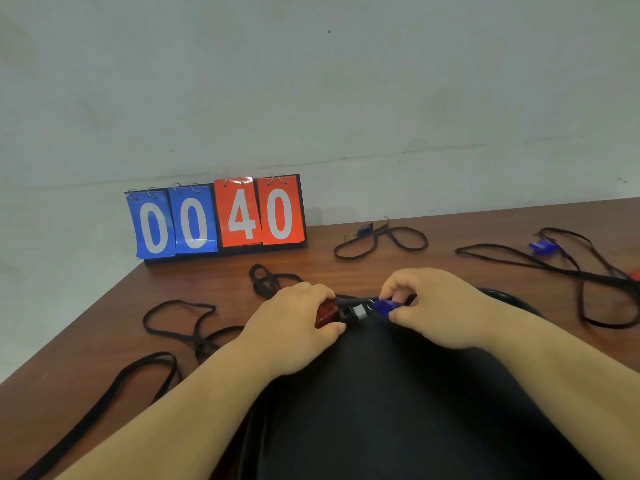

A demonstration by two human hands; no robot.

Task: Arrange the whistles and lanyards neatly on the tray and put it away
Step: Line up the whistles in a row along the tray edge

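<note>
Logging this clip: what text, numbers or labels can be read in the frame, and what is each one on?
"0" and "0", white digits on the two blue cards on the left half of the flip scoreboard.
"4" and "0", white digits on the two red cards on its right half.
Nothing else in view carries print that can be read.

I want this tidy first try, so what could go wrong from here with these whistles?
The red whistle and the blue whistle in the right hand sit at the far edge of the tray, so they might slide off. The cords beside the left hand lie looped together and may knot if pulled.
</note>
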